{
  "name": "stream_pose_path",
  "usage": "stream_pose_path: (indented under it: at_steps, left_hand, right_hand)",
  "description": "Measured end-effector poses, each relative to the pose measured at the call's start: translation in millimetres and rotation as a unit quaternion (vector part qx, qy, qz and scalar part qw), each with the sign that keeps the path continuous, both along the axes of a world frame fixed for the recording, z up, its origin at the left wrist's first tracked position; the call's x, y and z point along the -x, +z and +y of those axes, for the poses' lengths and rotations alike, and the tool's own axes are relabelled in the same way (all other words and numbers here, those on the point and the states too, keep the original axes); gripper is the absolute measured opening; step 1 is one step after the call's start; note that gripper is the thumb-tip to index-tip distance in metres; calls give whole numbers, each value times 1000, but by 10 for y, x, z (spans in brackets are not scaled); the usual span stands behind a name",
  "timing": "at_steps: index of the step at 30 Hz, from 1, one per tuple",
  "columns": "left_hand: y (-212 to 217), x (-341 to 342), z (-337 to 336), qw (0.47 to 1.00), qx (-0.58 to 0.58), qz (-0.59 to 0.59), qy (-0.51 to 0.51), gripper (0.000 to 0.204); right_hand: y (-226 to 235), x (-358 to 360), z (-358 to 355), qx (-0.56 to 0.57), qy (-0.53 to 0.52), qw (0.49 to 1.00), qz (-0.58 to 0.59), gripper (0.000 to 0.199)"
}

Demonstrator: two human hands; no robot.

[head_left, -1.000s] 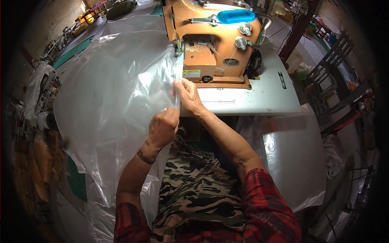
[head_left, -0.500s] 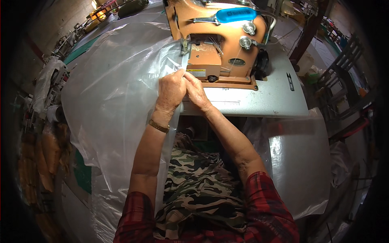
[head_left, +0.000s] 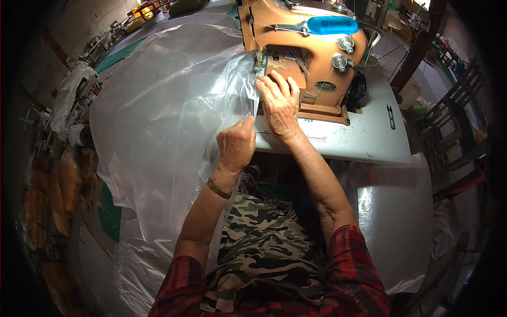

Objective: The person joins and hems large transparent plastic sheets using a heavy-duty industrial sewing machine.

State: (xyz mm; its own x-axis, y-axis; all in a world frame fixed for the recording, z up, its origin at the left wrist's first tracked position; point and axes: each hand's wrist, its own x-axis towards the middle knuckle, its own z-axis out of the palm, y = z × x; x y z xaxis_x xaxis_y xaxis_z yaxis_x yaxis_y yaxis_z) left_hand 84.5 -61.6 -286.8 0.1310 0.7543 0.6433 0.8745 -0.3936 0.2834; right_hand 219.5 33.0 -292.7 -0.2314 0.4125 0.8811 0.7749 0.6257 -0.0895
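A large translucent plastic sheet (head_left: pixel 163 116) drapes over the table at left and hangs down the front. Its right edge runs up to the needle area of an orange sewing machine (head_left: pixel 288 37). My left hand (head_left: pixel 236 143) is closed on that edge near the table's front, thumb uppermost. Farther forward, my right hand (head_left: pixel 281 105) lies palm down beside the machine's bed, fingers stretched and a little apart, index finger against the sheet's edge. What lies under its palm is hidden.
A blue-handled tool (head_left: pixel 332 25) rests against the machine's upper arm. Dark thread snips (head_left: pixel 391 117) lie on the pale tabletop (head_left: pixel 369 140) at right. Another plastic sheet (head_left: pixel 393 227) hangs off the front right. Metal racks (head_left: pixel 454 121) stand beyond.
My hands were together at the sheet's edge. Now the right hand has moved forward toward the needle with fingers spread, while the left sits nearer me. The whole view has shifted slightly.
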Motion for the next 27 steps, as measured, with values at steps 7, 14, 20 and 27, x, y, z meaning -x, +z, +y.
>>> stream_pose_path:
  at_steps: [7, 14, 20, 27]
  left_hand:
    - [102, 92, 254, 1000, -12, 12, -15, 22]
    - [178, 67, 488, 1000, -2, 12, -18, 20]
    - [225, 61, 598, 1000, -7, 18, -13, 15]
    - [192, 51, 608, 999, -52, 4, -6, 14]
  right_hand:
    - [13, 34, 23, -2, -8, 1000, -11, 36]
    - [18, 66, 6, -10, -9, 1000, -15, 35]
    - [12, 84, 2, 4, -9, 1000, -8, 36]
    - [21, 90, -2, 9, -17, 1000, -10, 35]
